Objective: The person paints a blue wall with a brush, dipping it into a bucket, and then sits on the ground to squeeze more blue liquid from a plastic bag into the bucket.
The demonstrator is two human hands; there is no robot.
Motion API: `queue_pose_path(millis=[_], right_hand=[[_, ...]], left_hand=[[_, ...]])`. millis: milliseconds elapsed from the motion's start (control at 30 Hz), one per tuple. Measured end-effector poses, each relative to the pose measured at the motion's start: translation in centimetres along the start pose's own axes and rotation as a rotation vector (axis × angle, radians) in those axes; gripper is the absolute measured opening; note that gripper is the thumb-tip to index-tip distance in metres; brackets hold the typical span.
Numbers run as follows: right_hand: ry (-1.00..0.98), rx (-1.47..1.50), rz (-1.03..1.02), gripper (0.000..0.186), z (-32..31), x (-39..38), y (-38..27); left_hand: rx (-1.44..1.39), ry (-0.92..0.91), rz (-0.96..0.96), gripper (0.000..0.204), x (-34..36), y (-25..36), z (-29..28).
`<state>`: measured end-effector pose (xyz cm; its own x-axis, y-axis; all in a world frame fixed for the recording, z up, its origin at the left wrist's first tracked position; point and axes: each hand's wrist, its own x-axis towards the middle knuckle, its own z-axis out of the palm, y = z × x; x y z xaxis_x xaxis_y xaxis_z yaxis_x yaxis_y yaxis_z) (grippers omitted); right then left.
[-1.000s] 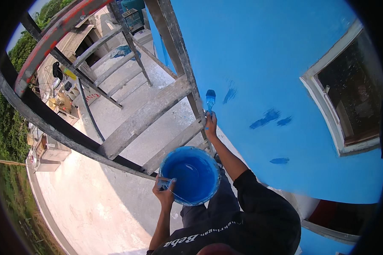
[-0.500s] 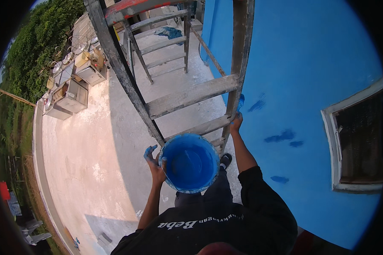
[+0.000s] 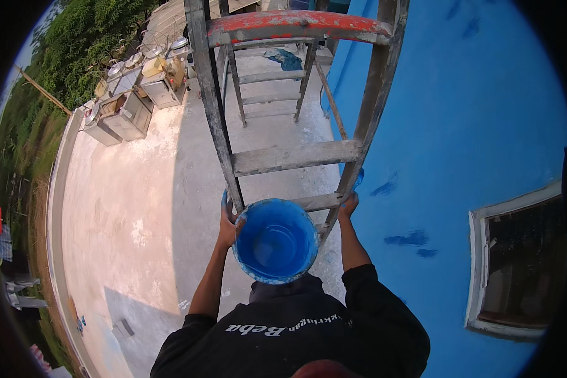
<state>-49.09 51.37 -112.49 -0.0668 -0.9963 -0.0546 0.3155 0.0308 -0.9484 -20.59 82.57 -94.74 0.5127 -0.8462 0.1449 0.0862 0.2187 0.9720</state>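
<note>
A blue paint bucket, its rim smeared and a pool of blue paint inside, hangs in front of my body. My left hand, fingertips stained blue, is at its left rim with the thumb over the edge. Its fingers reach up beside the left rail of a worn wooden ladder. Around the ladder's right rail, beside a low rung, my right hand is closed. A blue-coated paintbrush end sticks up just above that hand; its handle is hidden.
The freshly blue wall rises on the right, with darker wet patches and a white-framed window. Pale concrete floor runs left to a low edge. Metal cabinets with pots stand far left. A blue-green cloth lies beyond the ladder.
My left hand's spread fingers have moved up against the ladder's left rail, with the bucket still beside them. The ladder now stands more upright and farther right in view. My right hand stays on its rail.
</note>
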Motion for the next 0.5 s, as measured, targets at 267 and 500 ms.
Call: queue_pose_path(millis=[267, 500], right_hand=[[0.174, 0.056, 0.019, 0.019, 1.9, -0.7, -0.6], [0.227, -0.102, 0.016, 0.027, 4.2, -2.6, -1.5]], left_hand=[[0.202, 0.04, -0.119, 0.08, 0.4, -1.5, -0.6], [0.258, 0.234, -0.197, 0.064, 0.8, -1.3, -2.2]])
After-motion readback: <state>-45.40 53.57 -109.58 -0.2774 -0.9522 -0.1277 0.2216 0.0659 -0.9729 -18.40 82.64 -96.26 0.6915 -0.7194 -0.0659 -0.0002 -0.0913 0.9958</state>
